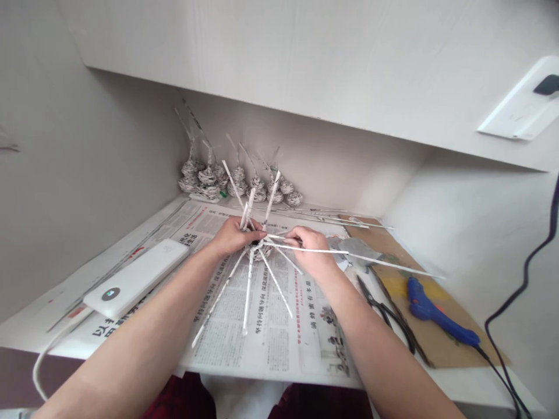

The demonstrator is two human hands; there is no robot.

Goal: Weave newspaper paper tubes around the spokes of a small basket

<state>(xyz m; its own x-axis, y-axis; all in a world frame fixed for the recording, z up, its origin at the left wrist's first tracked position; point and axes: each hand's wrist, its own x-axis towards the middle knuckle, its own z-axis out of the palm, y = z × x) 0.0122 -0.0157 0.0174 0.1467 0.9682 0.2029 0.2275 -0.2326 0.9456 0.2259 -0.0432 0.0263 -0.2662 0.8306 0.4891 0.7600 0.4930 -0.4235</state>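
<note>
A small woven piece (258, 254) of rolled newspaper, with paper sticks fanning out from it on all sides, is in front of me over the newspaper. My left hand (233, 235) is closed on its left rim, thumb and fingers pinching near the centre. My right hand (312, 249) is just right of the piece, fingertips pinched around one rolled paper stick (276, 237). A longer paper stick (393, 265) runs from the centre past the right hand toward the right. The fingers partly hide the weave.
Newspaper sheets (273, 340) cover the table. At the back stand several woven paper gourd shapes (208, 185). Loose paper sticks (323, 217) lie behind my right hand. On the right are black scissors (384, 308) and a blue glue gun (441, 317) on cardboard (463, 352); a white device (140, 276) lies left.
</note>
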